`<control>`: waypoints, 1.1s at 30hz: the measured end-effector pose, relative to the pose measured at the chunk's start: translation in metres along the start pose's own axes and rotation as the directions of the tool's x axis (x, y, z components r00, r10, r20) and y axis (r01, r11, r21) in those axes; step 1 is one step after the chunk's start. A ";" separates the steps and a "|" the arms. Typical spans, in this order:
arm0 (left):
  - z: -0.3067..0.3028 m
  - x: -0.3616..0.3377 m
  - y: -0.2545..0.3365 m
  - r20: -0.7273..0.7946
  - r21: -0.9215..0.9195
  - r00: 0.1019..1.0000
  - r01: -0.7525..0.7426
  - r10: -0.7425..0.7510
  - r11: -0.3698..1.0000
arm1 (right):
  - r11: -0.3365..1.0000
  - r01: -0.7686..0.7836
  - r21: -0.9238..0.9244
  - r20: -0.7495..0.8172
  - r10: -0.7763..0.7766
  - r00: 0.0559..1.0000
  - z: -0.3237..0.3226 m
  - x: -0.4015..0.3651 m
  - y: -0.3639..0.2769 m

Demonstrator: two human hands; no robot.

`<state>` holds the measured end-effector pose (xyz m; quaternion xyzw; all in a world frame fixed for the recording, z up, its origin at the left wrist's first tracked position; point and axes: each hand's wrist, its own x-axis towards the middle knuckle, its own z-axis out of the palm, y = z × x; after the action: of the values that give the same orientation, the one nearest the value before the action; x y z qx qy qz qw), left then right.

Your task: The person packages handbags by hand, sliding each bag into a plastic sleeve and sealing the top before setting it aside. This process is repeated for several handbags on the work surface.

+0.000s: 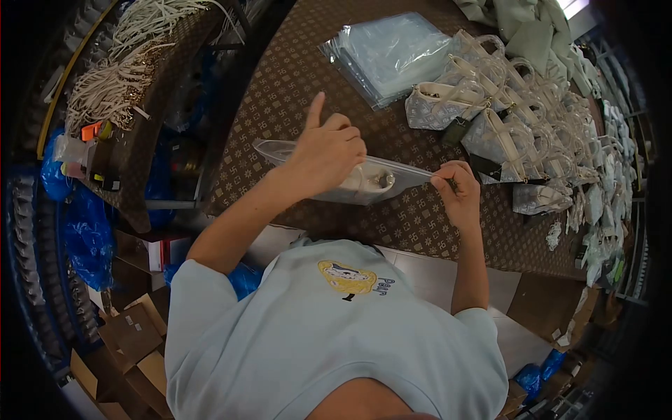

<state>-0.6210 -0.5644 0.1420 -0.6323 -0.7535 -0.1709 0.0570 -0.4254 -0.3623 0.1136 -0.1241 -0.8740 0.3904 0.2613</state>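
A clear plastic bag [406, 171] is stretched between my hands near the table's front edge. Inside it lies a small pale handbag [360, 183] with a cream top and gold-coloured fittings. My right hand [458, 189] pinches the right end of the bag's upper edge between thumb and fingers. Across the left part of that edge lies my left hand [325, 154], its index finger stretched away and the other fingers curled onto the plastic. Its thumb is hidden.
A stack of clear plastic bags [388, 52] lies farther back on the brown patterned tablecloth [280, 91]. Many pale handbags [507, 136] crowd the right side. Bundled straps [115, 87] hang over a side table at left, above blue plastic [87, 238] and cardboard boxes [133, 332].
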 end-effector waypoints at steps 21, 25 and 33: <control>0.096 -0.063 0.003 -0.264 -0.821 0.637 0.246 -0.724 0.515 | 0.249 -0.765 0.594 0.603 0.491 0.629 0.169 0.001 0.080; 0.095 -0.052 0.011 -0.228 -0.895 0.553 0.205 -0.802 0.396 | 0.327 -0.840 0.432 0.712 0.449 0.541 0.152 0.040 -0.050; 0.101 -0.049 0.007 -0.272 -0.721 0.670 0.333 -0.690 0.608 | 0.374 -0.607 0.701 0.636 0.056 0.769 0.178 0.030 -0.038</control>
<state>-0.5918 -0.5754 0.0340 -0.2859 -0.7615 -0.5817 -0.0023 -0.5497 -0.4844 0.0532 -0.0429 -0.5270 0.8476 -0.0454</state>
